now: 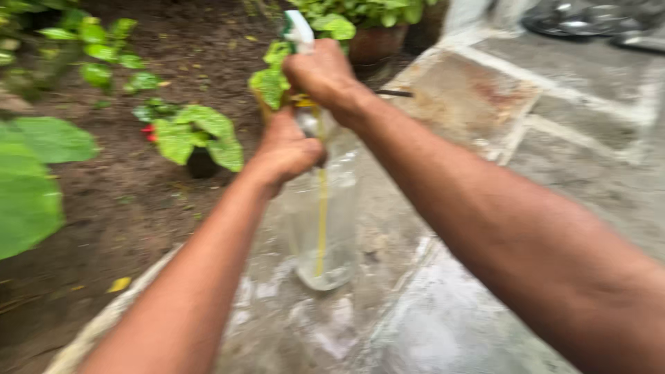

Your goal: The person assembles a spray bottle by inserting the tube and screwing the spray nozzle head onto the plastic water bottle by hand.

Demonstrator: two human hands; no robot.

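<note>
Left hand [287,149] clenched around the neck of a clear spray bottle [322,221], held upright in the air over wet stone paving [443,305]. Right hand [322,73] grasping the sprayer head [299,31] on top, fingers wrapped over it. A yellow tube [321,215] runs down inside the bottle; can't tell how much liquid is in it, frame is blurred. Bare soil [138,201] lies to the left with leafy green plants [197,135]. A terracotta pot [374,45] sits behind the hands.
</note>
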